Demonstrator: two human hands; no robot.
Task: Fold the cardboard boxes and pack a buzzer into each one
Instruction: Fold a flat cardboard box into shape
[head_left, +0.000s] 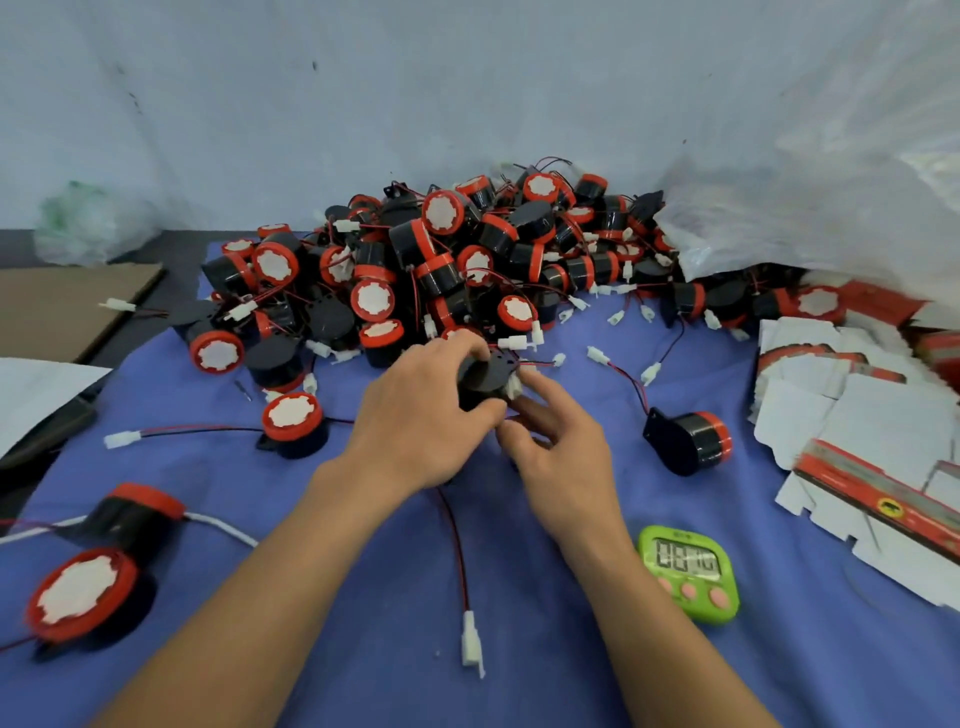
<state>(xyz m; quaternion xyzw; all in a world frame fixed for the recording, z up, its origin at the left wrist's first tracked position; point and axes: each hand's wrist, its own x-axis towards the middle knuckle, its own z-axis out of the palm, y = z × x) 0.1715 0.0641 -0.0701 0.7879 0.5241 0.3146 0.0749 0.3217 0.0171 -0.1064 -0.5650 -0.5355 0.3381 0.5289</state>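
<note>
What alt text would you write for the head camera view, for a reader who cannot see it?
A person's left hand grips a black buzzer over a blue cloth, the right hand touching it. Behind lies a pile of red-and-black buzzers; flat cardboard boxes lie to the right, a green timer nearer.
</note>
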